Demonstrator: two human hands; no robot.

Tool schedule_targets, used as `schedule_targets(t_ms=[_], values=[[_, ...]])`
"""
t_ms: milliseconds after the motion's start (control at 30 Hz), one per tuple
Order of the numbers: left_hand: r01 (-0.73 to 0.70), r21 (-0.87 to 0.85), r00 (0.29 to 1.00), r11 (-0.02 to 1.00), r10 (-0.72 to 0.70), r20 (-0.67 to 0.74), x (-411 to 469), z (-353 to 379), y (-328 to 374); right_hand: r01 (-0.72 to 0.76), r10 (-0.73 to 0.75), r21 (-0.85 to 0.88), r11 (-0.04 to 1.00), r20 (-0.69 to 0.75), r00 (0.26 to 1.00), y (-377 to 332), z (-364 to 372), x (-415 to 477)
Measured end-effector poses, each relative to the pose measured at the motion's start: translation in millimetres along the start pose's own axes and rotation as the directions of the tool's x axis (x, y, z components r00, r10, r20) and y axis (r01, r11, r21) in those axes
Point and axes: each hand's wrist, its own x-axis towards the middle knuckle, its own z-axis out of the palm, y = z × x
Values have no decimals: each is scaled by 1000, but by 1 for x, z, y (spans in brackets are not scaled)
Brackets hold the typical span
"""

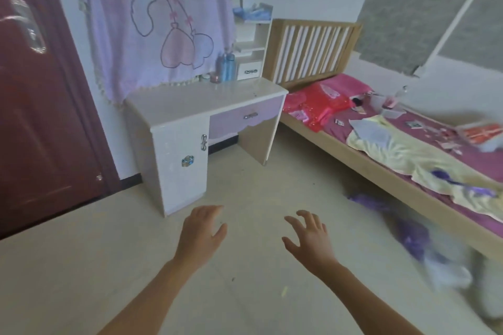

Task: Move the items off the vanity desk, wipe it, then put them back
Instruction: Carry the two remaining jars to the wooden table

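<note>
Both hands are out in front over the floor, empty. The fingers of the left hand [202,228] are loosely straight, and those of the right hand [310,239] are spread wide and slightly hooked. The one vanity desk [196,102] stands ahead and to the left, well apart from them, with its long side running across the view. I judge the left hand the nearer. What needs clearing sits at the back right of the top, beside the shelf unit [251,43]: blue bottles [226,68], two or perhaps three through the blur, one pink jar [215,78] and one pale jar [205,78]. One bed [326,144] lies to the right.
</note>
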Motion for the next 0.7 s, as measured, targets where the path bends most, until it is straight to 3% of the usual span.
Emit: schedule_targets(t_ms=[167,433,700], values=[[-2,31,1000,1000,2,-4,44,19,17,47,-47,-2,999,-67,997,44,3,36],[120,60,985,991,-111,-133,155,33,-20,191,-171,80,978,-204,964,54,13,171],[159,-48,974,986,-164,-156,309,46,-44,73,-19,273,959,-195,981,114,21,312]])
